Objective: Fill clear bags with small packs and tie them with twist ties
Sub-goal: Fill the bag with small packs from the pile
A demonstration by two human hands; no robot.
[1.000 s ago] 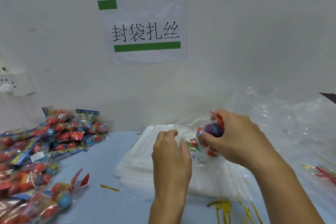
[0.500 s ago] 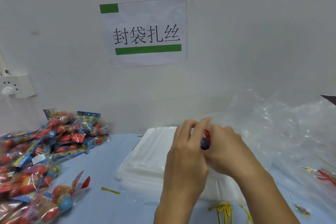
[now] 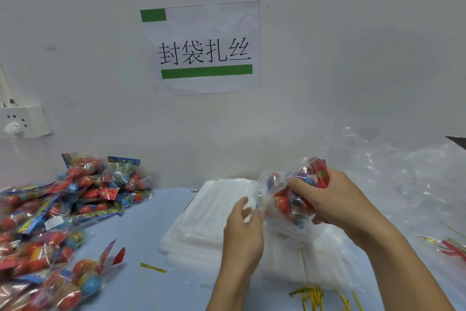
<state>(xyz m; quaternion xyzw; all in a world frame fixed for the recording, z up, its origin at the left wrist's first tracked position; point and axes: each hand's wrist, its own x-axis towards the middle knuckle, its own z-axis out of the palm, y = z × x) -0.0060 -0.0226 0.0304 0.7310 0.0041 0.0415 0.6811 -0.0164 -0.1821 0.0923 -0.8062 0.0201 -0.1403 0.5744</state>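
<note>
My right hand grips a clear bag stuffed with small colourful packs, held up above a stack of flat clear bags. My left hand is just left of it, thumb and fingers pinching the bag's loose plastic edge. A heap of small packs with red and blue balls covers the table's left side. Yellow twist ties lie bunched near the front edge, below my right forearm, and one single tie lies left of the stack.
The blue table ends at a white wall with a paper sign. A wall socket sits at the far left. Crumpled clear plastic fills the right side, with a tied pack at the right edge.
My hands, pressed together over the bag half a second ago, have parted. My right hand lifted the filled bag up and right; my left hand dropped to its loose edge.
</note>
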